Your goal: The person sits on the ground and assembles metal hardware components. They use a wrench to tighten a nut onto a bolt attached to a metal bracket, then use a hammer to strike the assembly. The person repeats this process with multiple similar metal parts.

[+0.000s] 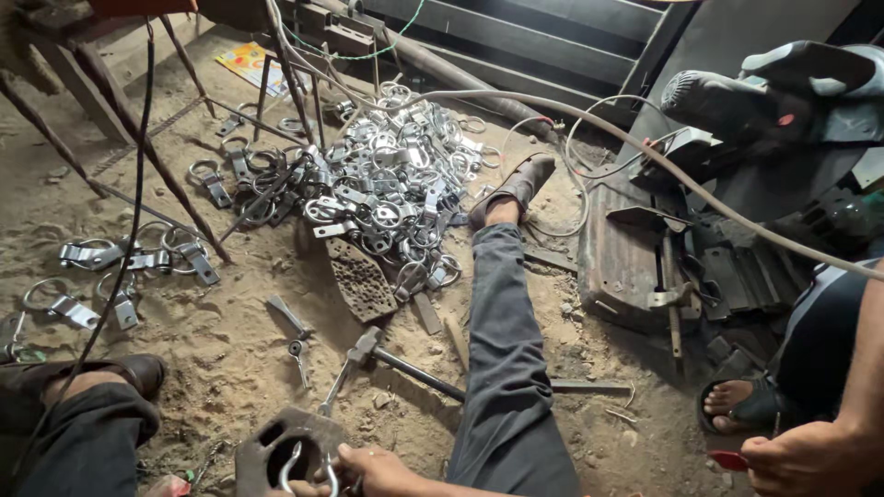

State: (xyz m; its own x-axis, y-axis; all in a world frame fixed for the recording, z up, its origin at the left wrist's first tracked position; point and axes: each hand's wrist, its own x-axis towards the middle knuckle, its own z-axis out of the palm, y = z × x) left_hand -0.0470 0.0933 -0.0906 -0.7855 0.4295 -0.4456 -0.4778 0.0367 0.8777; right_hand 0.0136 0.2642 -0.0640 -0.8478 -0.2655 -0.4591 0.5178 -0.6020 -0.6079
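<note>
Here, big heap of metal ring clamps (387, 184) seen on dirt floor (230, 350), well ahead. Hammer (405, 364) laid nearer, handle running rightward. Steel block (276, 446) held at bottom edge. Bent ring clamp (308, 469) pinched by one hand (378, 471) against block, its length pointing away; which hand cannot be told.

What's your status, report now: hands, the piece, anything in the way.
One hand pinches bent silver metal ring clamp over dark holed steel block; other hand unseen. Long-handled hammer lies apart, beside outstretched grey-trousered leg. Another person's hand far right.
</note>
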